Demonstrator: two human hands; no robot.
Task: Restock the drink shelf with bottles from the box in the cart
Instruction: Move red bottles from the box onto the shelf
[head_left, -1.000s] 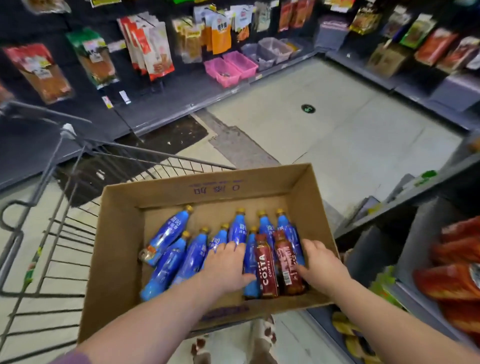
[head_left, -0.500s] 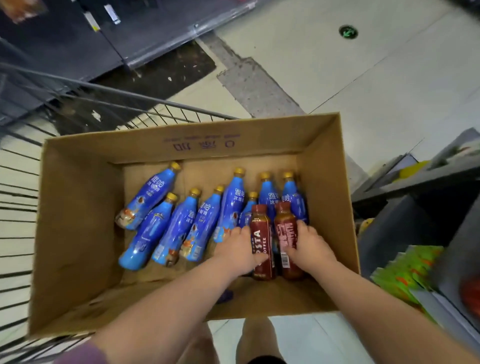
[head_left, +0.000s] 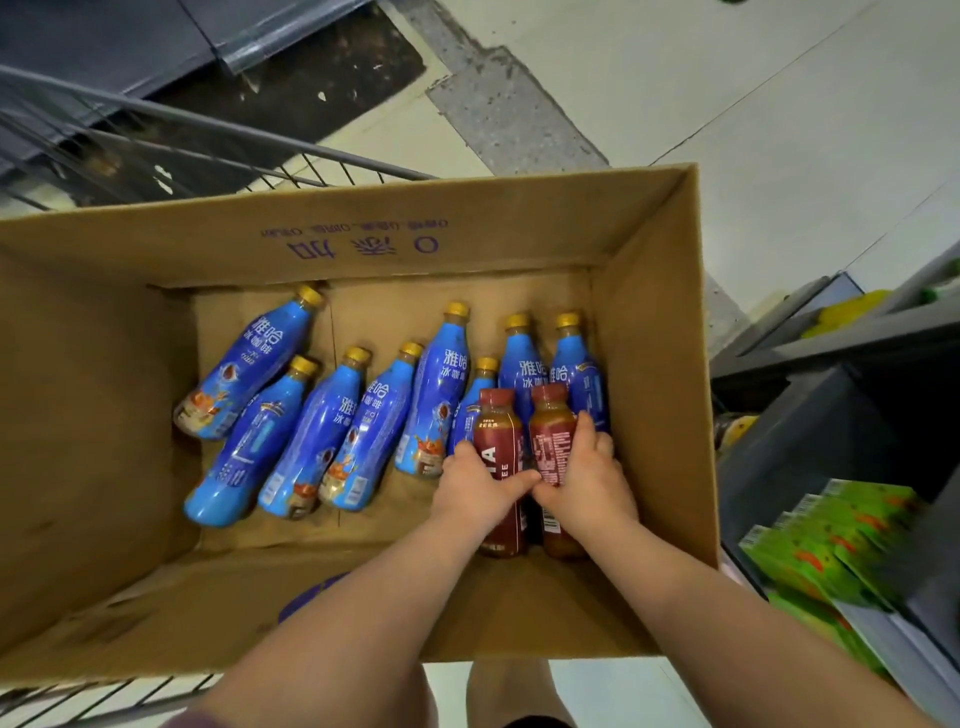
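An open cardboard box (head_left: 660, 322) sits in a wire cart (head_left: 218, 140). Several blue bottles (head_left: 332, 426) with gold caps lie on the box floor. Two dark red Costa coffee bottles lie side by side at the right. My left hand (head_left: 480, 486) grips the left red bottle (head_left: 498, 431) around its middle. My right hand (head_left: 582, 475) grips the right red bottle (head_left: 551, 431), fingers curled over its label. Both hands touch at the thumbs.
A grey shelf unit (head_left: 831, 353) stands right of the box, holding green cartons (head_left: 841, 540) below and yellow items (head_left: 847, 312) higher up. Tiled floor (head_left: 701, 78) lies beyond the cart. A dark shelf base (head_left: 156, 36) runs along the top left.
My head has tilted down and closer to the box. Both hands moved from resting flat on the bottles to closing around the two red bottles.
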